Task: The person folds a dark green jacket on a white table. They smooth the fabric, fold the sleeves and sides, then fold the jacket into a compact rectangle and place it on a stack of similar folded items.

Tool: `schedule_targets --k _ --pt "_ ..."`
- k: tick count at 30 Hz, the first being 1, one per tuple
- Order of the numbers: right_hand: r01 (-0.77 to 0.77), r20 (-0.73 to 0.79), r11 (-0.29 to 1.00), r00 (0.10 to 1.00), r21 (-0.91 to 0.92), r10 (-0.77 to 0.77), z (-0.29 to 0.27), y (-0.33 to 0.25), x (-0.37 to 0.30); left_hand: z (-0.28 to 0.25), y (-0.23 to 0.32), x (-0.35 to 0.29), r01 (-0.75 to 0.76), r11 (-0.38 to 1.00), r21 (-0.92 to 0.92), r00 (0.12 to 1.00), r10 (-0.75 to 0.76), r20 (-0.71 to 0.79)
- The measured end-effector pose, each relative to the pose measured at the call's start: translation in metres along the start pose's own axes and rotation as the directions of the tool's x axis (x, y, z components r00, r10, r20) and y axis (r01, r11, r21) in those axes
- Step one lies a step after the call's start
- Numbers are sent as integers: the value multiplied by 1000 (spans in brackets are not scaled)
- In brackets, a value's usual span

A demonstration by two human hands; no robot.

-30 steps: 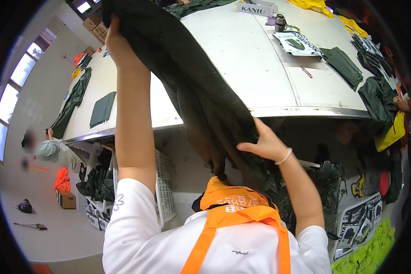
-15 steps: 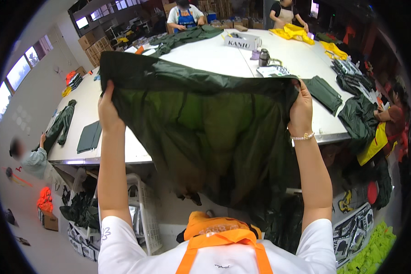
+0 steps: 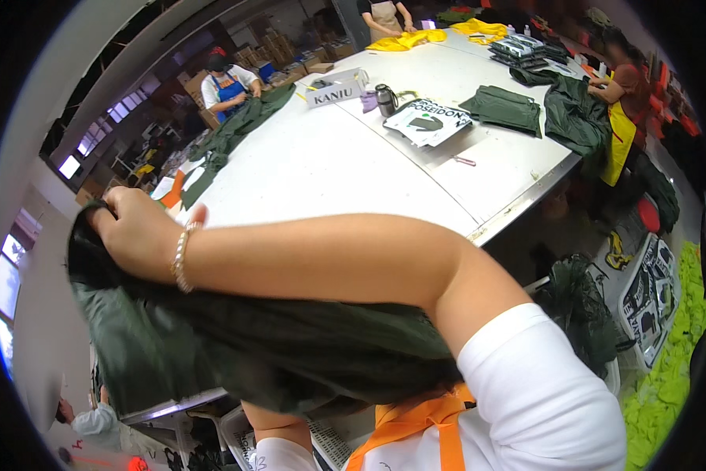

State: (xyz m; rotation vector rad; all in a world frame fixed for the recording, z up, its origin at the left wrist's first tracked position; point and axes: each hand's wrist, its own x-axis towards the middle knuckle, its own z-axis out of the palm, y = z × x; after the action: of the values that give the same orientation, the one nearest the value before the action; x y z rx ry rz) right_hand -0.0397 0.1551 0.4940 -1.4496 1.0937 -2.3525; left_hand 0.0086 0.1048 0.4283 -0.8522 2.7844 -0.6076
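My right hand, with a beaded bracelet at its wrist, has crossed far over to the left. Its fingers are closed around the top edge of a dark green rain garment. The glossy cloth hangs in folds below my right forearm, in front of the table's near side. Of my left arm only a short piece shows beneath the cloth; the garment hides my left hand and whatever it holds.
On the white table are a box, a dark flask, printed packets and folded green garments. Co-workers stand around it. A basket of packets and lime-green cloth lie at right.
My right hand has swung from the right across to the far left, carrying its edge of the garment. The spread cloth has folded over, and my left hand has gone out of sight.
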Motion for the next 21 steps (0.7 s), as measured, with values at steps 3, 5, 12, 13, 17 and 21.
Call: schedule_targets --k 3,5,12,13,17,21 --pt "65 137 896 991 -439 -4 -95 52 -2 1 46 59 -174 956 235 923 76 377" --pt "31 100 783 994 -621 39 -168 58 -22 -18 48 87 -317 885 342 847 102 522" --pt "-662 -44 574 673 -482 738 -368 149 -144 81 89 223 -424 -200 -883 891 83 -447" --pt "-707 37 604 638 -368 769 -361 155 -152 83 109 244 -388 -360 -849 920 -92 -381" --pt "-647 102 755 748 -111 656 -384 214 -191 85 208 306 -386 -790 -476 919 -376 -120" --pt "-758 131 652 647 -2 752 -373 227 -197 71 272 320 -316 -863 -394 944 -327 -43"
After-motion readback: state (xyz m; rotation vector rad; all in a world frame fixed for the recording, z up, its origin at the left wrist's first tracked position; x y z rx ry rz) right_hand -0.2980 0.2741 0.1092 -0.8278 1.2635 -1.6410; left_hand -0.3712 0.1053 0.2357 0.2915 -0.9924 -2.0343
